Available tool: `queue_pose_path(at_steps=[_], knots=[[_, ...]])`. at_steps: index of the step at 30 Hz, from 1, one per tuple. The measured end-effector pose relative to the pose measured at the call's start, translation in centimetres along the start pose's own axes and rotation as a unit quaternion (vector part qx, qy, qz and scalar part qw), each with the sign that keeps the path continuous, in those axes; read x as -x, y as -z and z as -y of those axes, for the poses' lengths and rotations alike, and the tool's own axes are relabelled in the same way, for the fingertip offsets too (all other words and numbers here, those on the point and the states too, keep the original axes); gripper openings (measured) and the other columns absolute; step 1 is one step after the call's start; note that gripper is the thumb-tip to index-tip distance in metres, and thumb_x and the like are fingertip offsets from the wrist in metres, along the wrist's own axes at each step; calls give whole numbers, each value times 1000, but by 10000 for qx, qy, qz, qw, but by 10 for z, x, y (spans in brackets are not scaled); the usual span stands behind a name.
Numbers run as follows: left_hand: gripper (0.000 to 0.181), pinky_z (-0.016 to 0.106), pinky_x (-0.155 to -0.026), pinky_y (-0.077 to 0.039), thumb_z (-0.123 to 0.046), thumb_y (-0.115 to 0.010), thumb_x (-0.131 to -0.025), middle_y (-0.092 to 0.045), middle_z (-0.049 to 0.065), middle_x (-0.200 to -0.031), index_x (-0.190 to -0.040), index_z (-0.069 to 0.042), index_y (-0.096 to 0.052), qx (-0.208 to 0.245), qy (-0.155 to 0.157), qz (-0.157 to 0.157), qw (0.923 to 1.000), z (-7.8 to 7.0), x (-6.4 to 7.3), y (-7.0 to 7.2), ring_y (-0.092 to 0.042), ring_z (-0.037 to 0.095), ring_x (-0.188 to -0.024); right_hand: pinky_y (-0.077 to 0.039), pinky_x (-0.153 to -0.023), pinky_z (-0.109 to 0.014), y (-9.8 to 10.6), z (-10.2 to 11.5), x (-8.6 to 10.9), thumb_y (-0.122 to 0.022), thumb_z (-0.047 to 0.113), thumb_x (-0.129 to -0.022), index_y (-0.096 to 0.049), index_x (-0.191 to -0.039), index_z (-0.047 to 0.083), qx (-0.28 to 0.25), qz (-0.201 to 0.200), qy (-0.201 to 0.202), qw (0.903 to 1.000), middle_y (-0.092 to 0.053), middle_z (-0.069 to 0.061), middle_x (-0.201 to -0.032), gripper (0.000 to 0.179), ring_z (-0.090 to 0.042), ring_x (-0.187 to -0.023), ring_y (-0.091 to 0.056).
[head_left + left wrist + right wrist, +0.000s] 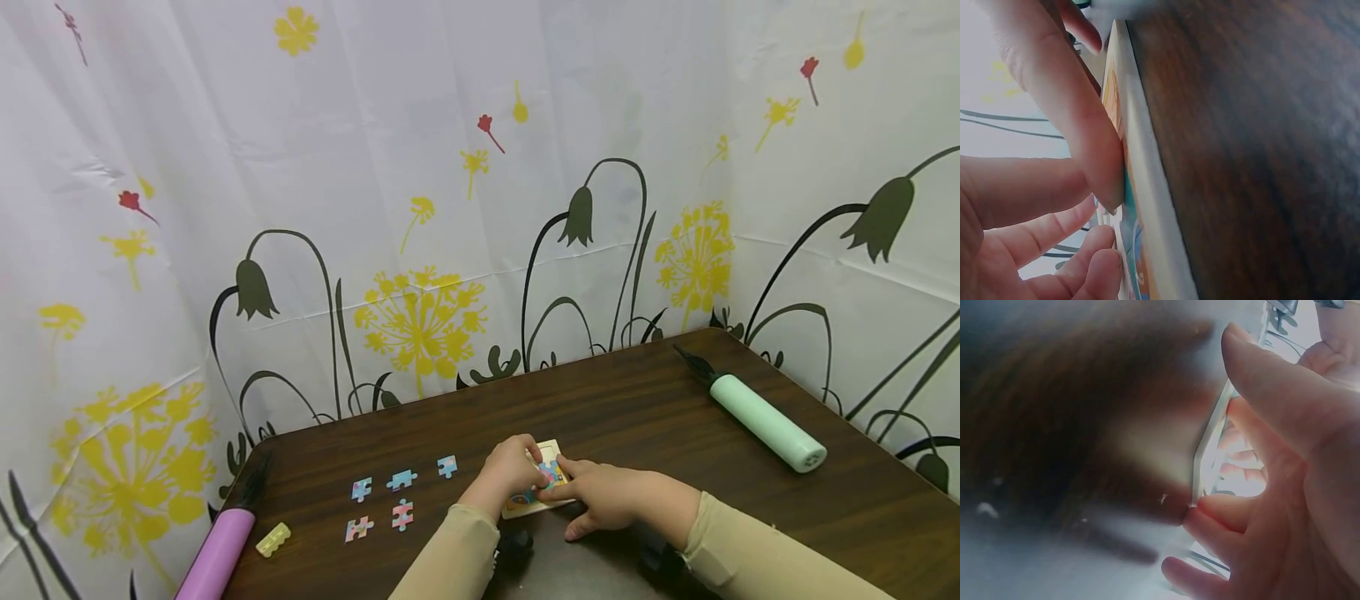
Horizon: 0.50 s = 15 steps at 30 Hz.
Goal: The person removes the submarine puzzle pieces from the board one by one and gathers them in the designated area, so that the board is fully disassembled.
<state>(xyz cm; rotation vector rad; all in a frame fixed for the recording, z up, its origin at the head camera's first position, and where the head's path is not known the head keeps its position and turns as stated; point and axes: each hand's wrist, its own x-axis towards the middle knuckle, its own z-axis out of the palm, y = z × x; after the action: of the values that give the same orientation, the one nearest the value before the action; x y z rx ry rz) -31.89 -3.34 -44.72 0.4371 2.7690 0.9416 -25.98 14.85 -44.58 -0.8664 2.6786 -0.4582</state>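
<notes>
A shallow pale-framed jigsaw tray (pixel 550 447) lies on the table, with coloured pieces (pixel 552 472) inside it. Over its left part my left hand (pixel 512 467) bends its fingers down. In the left wrist view, thumb and finger meet low at the tray surface (pixel 1141 150) and pinch a puzzle piece that they mostly hide. From the right, my right hand (pixel 607 493) reaches in with extended fingers touching the tray's edge (pixel 1207 447); its thumb (pixel 1272 375) stands apart. Several loose puzzle pieces (pixel 402 479) lie left of the tray.
A mint-green hand pump (pixel 765 421) lies at the right of the dark wooden table (pixel 600 392), and a purple pump (pixel 217 554) at its left edge. Next to the purple one sits a small yellow block (pixel 273 540). A flower-printed curtain (pixel 450 233) hangs behind.
</notes>
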Motion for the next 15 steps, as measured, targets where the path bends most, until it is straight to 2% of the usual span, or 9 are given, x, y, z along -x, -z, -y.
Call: queue_pose_path(at_steps=[7,10,14,15], knots=[[30,35,-57,-39,-4,-84,-72,-57,3,-73,-83,-8,-57,206,0,-25,9998,-1,1,-1,-49,23,-66,-22,-106,-66,-13,-22,-13,-59,65,-85,-45,-145,46,289,-157,417,9986,-28,-23,-156,64,-49,-139,-26],[27,33,-55,-39,-4,-83,-74,-56,3,-73,-82,-7,-57,346,-63,-63,9994,0,0,-1,-49,21,-64,-22,-107,-64,-10,-18,-11,-60,64,-84,-45,-145,46,301,-109,359,9988,-29,-23,-155,65,-45,-141,-27],[22,32,-56,-39,-3,-81,-75,-55,2,-72,-79,-7,-59,575,-147,-186,9981,2,-1,-1,-49,19,-64,-23,-109,-60,-3,-6,-6,-67,54,-86,-49,-144,41,321,-4,94,9994,-31,-20,-155,62,-40,-141,-28],[21,32,-56,-39,-2,-80,-75,-55,2,-71,-78,-7,-59,630,-173,-217,9976,2,-1,-1,-49,19,-64,-24,-108,-61,-4,-8,-7,-67,55,-86,-49,-144,41,322,-41,146,9994,-31,-21,-155,62,-40,-141,-29]])
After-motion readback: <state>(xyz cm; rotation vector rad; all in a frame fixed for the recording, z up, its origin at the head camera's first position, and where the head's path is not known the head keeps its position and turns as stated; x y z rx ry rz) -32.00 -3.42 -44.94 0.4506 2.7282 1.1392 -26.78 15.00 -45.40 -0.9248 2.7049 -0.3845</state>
